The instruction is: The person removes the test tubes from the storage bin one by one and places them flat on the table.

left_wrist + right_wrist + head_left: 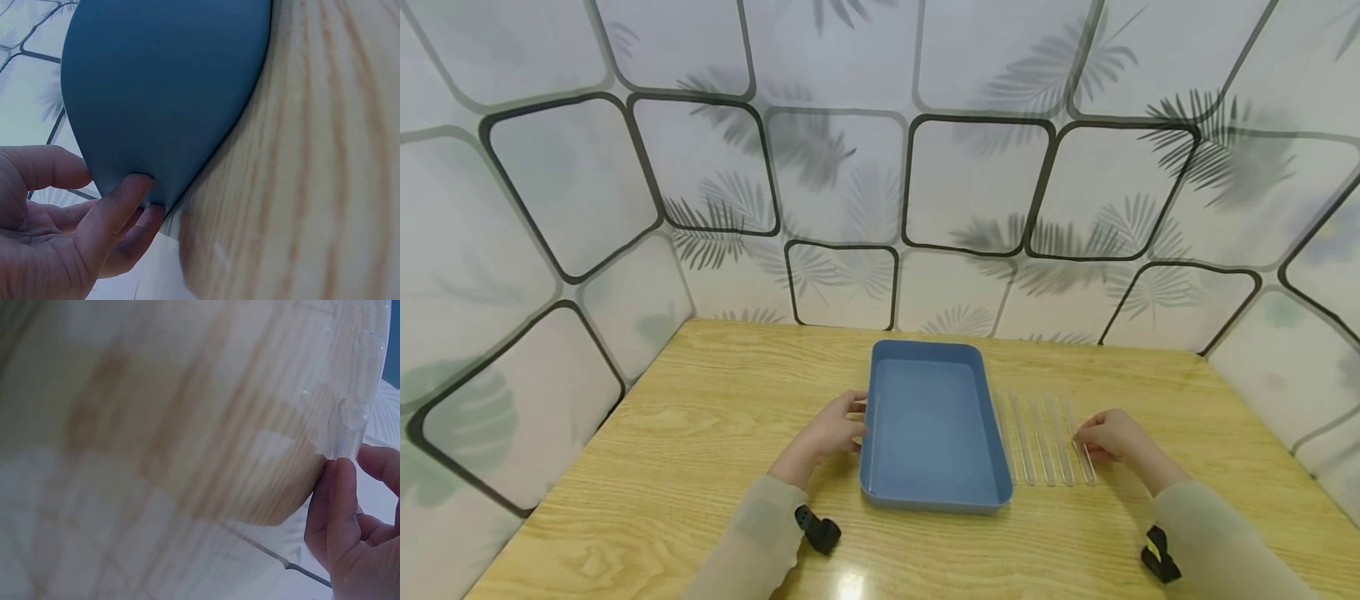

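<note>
A blue rectangular tray (pixel 936 492) sits on the wooden table in the head view. My left hand (pixel 838 425) is at its left side, fingertips resting against the outer wall; the left wrist view shows fingers (pixel 119 206) touching that wall. One clear tube (pixel 874 442) lies inside along the tray's left edge. Right of the tray, several clear test tubes (pixel 1043 446) with rounded near ends lie side by side. My right hand (pixel 1112 437) pinches the rightmost test tube (pixel 1086 465) between thumb and fingers. The right wrist view shows this tube (pixel 349 428) rising from the fingertips.
The wooden table (pixel 722 392) extends to both sides of the tray. A patterned wall covering (pixel 842 175) closes off the back and both sides. A black wrist device (pixel 817 531) is on the left sleeve, another black device (pixel 1160 556) on the right.
</note>
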Demonstrator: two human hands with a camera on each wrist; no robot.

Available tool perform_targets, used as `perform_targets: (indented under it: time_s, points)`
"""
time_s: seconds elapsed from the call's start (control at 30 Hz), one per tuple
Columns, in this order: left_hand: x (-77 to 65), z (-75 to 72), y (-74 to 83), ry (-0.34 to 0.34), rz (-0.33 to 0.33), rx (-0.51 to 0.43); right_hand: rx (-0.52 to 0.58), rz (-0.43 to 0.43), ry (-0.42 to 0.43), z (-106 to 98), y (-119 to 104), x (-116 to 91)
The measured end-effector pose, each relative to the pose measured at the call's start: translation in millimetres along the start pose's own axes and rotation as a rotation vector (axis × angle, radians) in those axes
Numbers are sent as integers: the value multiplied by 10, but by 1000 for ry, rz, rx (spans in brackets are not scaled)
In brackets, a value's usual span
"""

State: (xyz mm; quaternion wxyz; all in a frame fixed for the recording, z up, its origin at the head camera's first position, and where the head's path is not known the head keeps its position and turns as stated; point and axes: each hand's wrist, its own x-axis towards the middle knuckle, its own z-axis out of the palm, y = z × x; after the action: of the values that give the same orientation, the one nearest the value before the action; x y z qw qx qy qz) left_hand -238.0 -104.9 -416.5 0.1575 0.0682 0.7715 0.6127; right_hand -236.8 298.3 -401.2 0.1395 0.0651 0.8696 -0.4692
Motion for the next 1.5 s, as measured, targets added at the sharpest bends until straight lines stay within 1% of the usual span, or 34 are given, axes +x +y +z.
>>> perform_targets:
  time_s: [0.43, 0.93, 1.3, 1.5]
  points:
    - [20, -8, 19, 3, -14, 5, -17, 11, -1, -15, -23, 5]
    - [6, -11, 34, 0, -6, 4, -33, -2, -1, -37, -33, 3]
    - [8, -14, 16, -7, 0, -11, -50, 11, 6, -38, -26, -3]
    - [12, -9, 12, -5, -9, -10, -59, 14, 5, -36, -16, -2]
